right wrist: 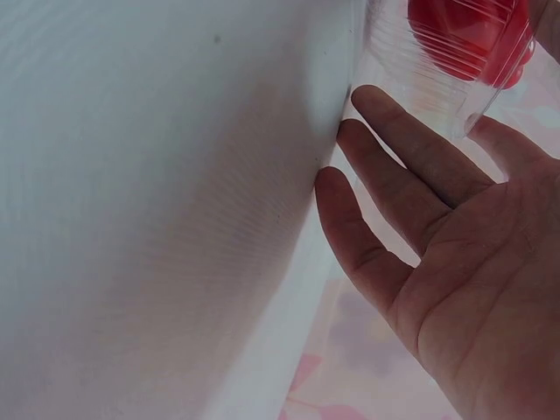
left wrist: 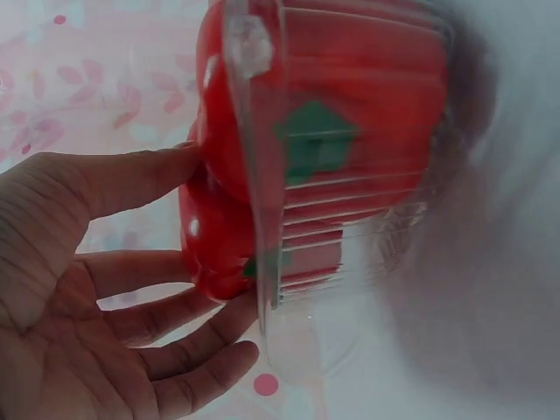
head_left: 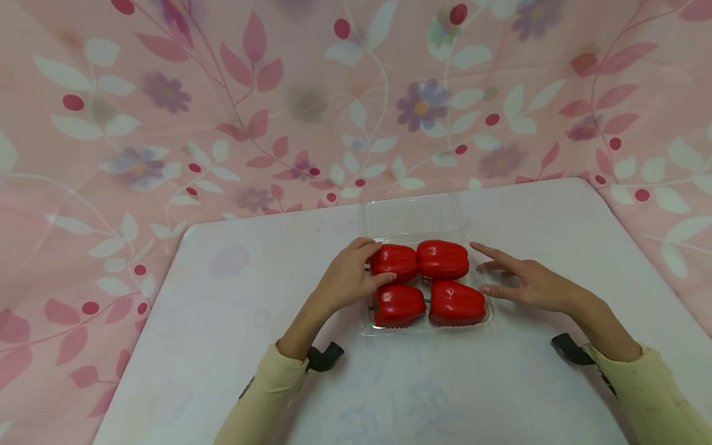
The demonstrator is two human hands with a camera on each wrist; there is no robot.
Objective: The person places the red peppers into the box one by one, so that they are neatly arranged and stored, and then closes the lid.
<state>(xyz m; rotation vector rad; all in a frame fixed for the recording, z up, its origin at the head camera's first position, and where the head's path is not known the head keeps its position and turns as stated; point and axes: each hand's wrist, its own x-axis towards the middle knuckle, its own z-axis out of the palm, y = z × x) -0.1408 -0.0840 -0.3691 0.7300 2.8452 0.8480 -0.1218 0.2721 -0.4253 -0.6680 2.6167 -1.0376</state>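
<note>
Several red bell peppers sit in a clear plastic clamshell box (head_left: 367,330), arranged in two rows. My left hand (head_left: 347,275) is at the box's left side. Its thumb and fingers pinch the far-left bell pepper (head_left: 396,262), which lies inside the box. In the left wrist view, a green stem end shows on the near-left bell pepper (left wrist: 367,79) through the ribbed wall. My right hand (head_left: 534,287) is beside the box's right edge, fingers extended and holding nothing. One of its fingertips appears to touch the rim in the right wrist view.
The box's clear lid (head_left: 411,215) lies folded back toward the far edge of the white table (head_left: 267,272). A pink floral cloth (head_left: 311,105) hangs behind the table. A dark curved piece (head_left: 328,356) protrudes by the left wrist, and another (head_left: 570,349) by the right.
</note>
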